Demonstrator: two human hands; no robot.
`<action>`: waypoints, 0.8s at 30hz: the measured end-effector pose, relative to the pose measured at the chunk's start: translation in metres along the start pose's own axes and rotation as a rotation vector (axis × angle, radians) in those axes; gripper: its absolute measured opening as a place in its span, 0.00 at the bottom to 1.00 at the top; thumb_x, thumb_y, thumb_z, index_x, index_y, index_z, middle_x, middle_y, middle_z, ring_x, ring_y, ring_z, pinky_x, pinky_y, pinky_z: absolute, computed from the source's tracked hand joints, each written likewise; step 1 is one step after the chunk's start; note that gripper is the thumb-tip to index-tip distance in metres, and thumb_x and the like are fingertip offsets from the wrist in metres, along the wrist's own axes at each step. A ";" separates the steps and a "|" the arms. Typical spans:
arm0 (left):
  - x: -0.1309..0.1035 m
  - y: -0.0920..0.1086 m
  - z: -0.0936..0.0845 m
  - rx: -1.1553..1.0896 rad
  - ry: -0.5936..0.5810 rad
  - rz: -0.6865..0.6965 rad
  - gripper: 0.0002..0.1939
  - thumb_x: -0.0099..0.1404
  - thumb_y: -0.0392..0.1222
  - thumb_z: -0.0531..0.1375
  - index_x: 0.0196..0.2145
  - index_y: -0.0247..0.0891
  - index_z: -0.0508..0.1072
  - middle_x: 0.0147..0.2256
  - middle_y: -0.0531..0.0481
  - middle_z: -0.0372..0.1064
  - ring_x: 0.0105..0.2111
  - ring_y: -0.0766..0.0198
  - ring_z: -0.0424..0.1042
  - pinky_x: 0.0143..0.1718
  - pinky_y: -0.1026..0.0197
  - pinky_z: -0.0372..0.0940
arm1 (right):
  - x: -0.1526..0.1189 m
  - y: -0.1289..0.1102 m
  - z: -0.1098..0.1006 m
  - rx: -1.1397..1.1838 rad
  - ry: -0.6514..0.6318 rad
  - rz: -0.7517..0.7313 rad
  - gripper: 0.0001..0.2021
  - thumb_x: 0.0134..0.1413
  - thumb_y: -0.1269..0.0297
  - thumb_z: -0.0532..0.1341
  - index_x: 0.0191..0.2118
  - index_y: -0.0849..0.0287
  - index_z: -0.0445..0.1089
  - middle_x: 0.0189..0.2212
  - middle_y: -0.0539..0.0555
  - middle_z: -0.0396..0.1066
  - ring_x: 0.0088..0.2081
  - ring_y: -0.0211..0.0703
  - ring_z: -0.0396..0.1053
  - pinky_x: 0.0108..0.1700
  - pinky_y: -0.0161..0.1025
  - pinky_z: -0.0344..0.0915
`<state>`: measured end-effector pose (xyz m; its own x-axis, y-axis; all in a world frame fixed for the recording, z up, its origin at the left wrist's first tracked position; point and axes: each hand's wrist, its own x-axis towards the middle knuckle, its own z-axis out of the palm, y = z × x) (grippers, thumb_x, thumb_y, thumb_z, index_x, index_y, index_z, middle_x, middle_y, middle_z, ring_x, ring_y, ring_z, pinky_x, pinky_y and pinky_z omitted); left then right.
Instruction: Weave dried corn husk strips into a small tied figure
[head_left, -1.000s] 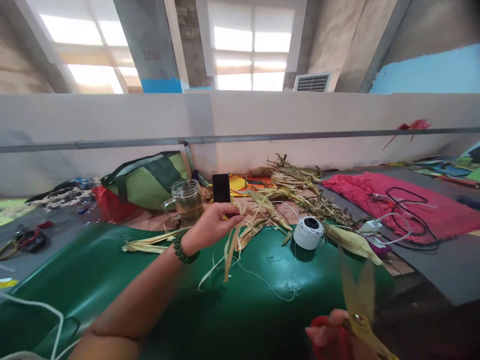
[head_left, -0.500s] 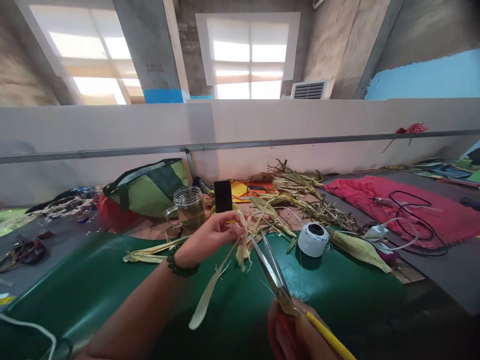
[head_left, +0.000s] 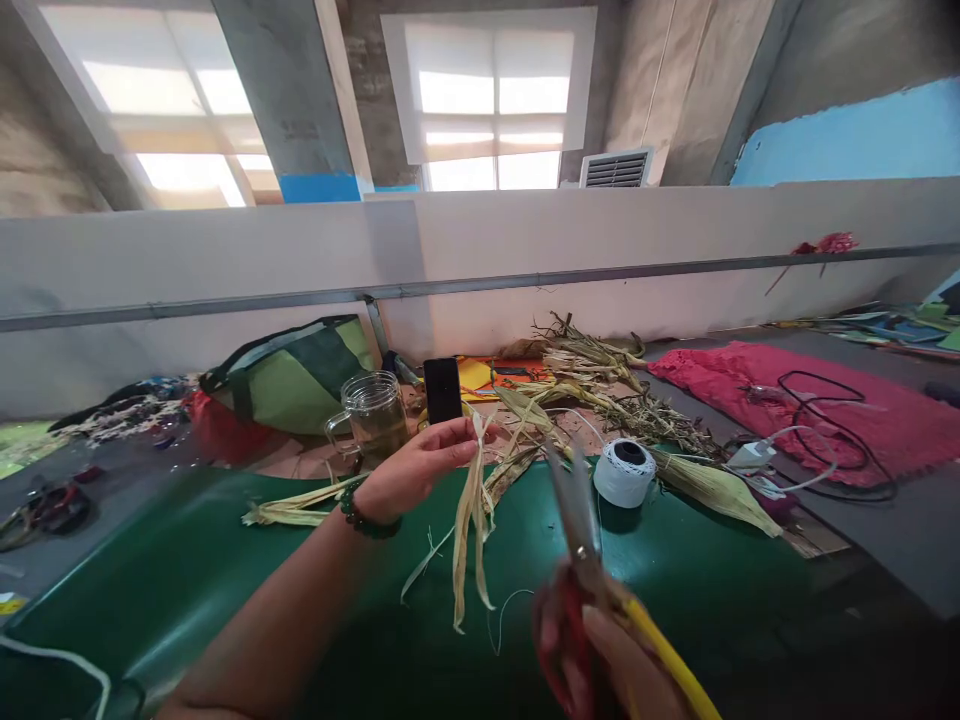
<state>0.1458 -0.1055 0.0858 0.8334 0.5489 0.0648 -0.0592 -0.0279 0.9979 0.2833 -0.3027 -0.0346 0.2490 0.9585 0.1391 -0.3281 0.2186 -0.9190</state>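
Observation:
Over the green mat (head_left: 300, 580), my left hand (head_left: 427, 462) pinches the top of a bundle of dry husk strips (head_left: 471, 520), whose ends hang down. A green bead bracelet circles that wrist. My right hand (head_left: 592, 640), blurred, is wrapped round the red and yellow handles of a pair of scissors (head_left: 579, 530). The blades point up and away, slightly parted, right of the husks and touching nothing. A thin white thread (head_left: 510, 600) curls below the bundle. The white thread spool (head_left: 625, 474) stands to the right of the blades.
A glass mug (head_left: 375, 415) and an upright phone (head_left: 442, 390) stand behind my left hand. Dried husks and stalks (head_left: 600, 385) are heaped at the back. A green bag (head_left: 300, 385) lies left, a red cloth (head_left: 810, 400) with cables right.
The scissors have moved right, away from the husks, and their blades are closer together. The held strips now hang lower, and the long strip that dangled at left is no longer in the same place.

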 end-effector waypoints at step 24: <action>-0.003 -0.017 0.040 0.462 -0.206 0.072 0.14 0.62 0.50 0.54 0.29 0.36 0.64 0.29 0.52 0.59 0.30 0.66 0.56 0.32 0.64 0.56 | 0.055 -0.012 0.019 -0.057 0.177 -0.216 0.20 0.43 0.60 0.68 0.41 0.54 0.61 0.31 0.49 0.67 0.30 0.37 0.66 0.27 0.33 0.64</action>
<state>0.1663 -0.1398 0.0694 0.9297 0.3576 0.0875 0.0900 -0.4512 0.8879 0.2835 -0.2491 -0.0091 0.4645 0.8427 0.2722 -0.1995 0.3991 -0.8949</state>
